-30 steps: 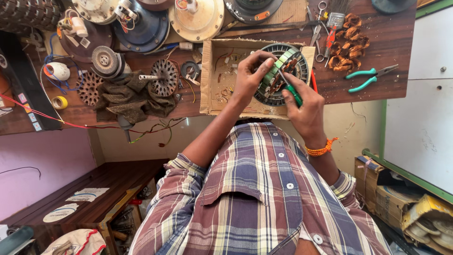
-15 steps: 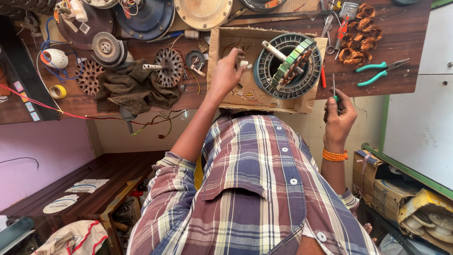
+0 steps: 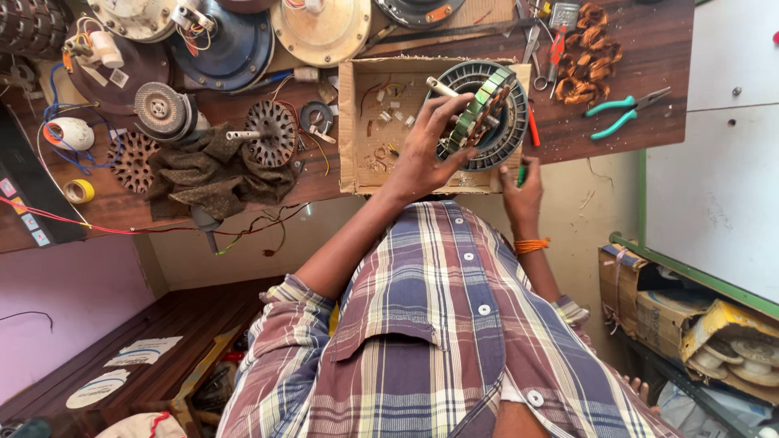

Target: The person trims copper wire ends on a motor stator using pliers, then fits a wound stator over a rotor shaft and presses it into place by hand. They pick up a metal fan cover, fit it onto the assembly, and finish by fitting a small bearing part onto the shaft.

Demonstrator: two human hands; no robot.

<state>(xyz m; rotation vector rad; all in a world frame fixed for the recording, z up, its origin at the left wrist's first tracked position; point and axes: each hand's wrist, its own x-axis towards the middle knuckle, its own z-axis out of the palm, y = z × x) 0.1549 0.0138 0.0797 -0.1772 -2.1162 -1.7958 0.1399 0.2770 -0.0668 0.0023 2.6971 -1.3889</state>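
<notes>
Your left hand point(image 3: 426, 150) reaches forward on a bare, extended forearm, fingers spread and gripping; your right hand point(image 3: 522, 185) stays low, curled into a fist, wrist banded orange.

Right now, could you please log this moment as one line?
left hand: grips motor core in cardboard tray | right hand: holds green-handled tool at bench edge | pliers: untouched
</notes>
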